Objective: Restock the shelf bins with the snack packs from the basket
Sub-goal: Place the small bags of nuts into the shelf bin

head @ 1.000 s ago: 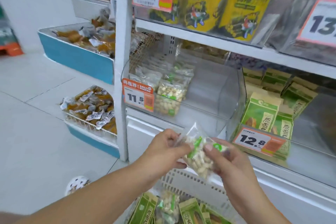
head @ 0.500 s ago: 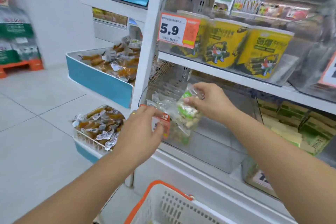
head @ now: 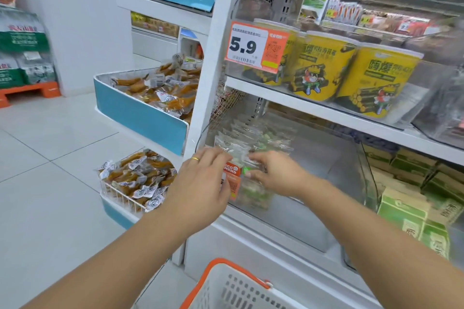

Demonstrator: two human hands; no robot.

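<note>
At mid-frame, both hands, left hand (head: pixel 200 183) and right hand (head: pixel 278 173), reach into the clear bin (head: pixel 346 183); right fingers pinch a snack pack (head: pixel 247 170), left fingers' grip unclear.

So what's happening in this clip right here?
A person is restocking a store shelf. Both hands reach over the front of the clear bin on the lower shelf. The right hand is at a clear snack pack at the front of the row, and the left hand is against the packs beside it. Motion blur hides the exact grip. The white basket sits below.
</note>
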